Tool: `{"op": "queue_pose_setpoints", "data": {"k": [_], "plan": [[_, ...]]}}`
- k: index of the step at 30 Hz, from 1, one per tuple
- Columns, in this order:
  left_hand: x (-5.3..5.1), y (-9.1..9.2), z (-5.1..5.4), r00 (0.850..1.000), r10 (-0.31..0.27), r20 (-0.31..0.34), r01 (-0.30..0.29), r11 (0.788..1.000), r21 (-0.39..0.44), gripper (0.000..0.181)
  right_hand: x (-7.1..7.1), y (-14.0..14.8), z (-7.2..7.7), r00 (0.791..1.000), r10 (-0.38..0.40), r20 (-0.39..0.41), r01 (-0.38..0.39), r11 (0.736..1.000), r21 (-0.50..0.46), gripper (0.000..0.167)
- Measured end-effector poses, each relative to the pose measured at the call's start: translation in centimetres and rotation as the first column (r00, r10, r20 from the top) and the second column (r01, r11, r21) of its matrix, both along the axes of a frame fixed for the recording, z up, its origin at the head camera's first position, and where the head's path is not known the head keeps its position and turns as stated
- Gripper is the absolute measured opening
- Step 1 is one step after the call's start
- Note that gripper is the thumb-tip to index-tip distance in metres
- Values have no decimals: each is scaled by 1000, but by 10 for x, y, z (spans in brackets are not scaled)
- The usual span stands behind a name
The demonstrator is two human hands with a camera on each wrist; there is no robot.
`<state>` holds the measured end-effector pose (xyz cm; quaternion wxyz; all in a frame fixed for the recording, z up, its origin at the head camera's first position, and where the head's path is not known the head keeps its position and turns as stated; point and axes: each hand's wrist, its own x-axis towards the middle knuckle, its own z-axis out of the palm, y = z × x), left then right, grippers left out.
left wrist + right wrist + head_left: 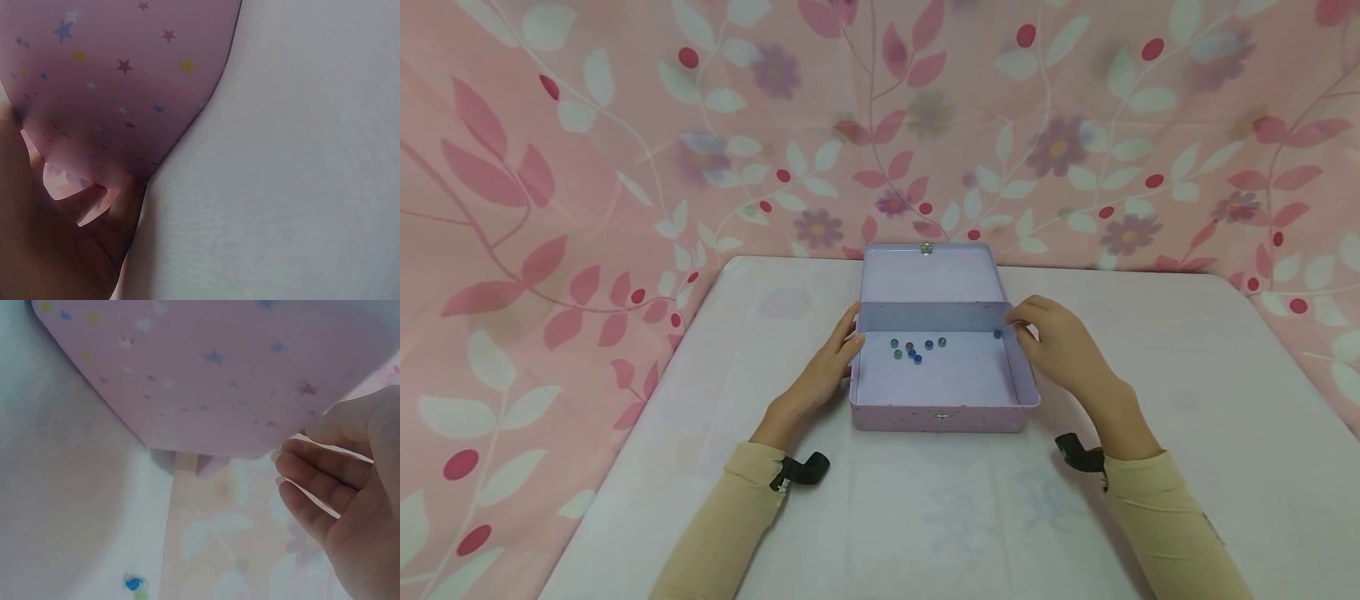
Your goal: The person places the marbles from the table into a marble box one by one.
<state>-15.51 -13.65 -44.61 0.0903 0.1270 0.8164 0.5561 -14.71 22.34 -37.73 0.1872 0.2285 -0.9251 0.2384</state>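
Note:
A shallow lilac hinged box (943, 418), with stars on its sides, lies on the table, its lid (931, 273) raised at the back. My left hand (823, 367) holds its left side, thumb at the rim and fingers along the outer wall (125, 75). At the back right corner, the loosely bent fingers of my right hand (1067, 346) reach the rim; what their tips touch is partly hidden. Several glass marbles (928, 344) gather in the left half of the box. One more marble (997, 334) sits inside the right back corner, just below the right fingertips.
A white cloth (1150, 350) covers the table. Behind it hangs a pink floral backdrop (1052, 146). In the right wrist view a small blue and green object (133, 582), blurred, lies on the white surface outside the box. Black cameras (805, 468) are strapped to both wrists.

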Motion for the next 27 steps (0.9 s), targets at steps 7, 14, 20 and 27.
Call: {"op": "queue_pose_setpoints", "data": {"k": [7, 14, 20, 27], "plan": [[1, -1, 0, 1000, -5, 2, 5, 1000, 3, 60, -7, 18, -1, 995, -96, 41, 96, 995, 4, 17], [0, -1, -1, 1000, -1, 1, 1, 1000, -2, 60, -14, 39, -8, 983, -153, 98, 152, 988, 19, 21], [0, 0, 0, 1000, -1, -1, 1, 1000, 3, 59, -19, 56, -15, 971, -202, 129, 199, 979, 38, 24], [0, -1, 1, 1000, -3, 1, 3, 1000, -5, 59, -23, 72, -20, 942, -268, 203, 259, 963, 71, 27]]}}
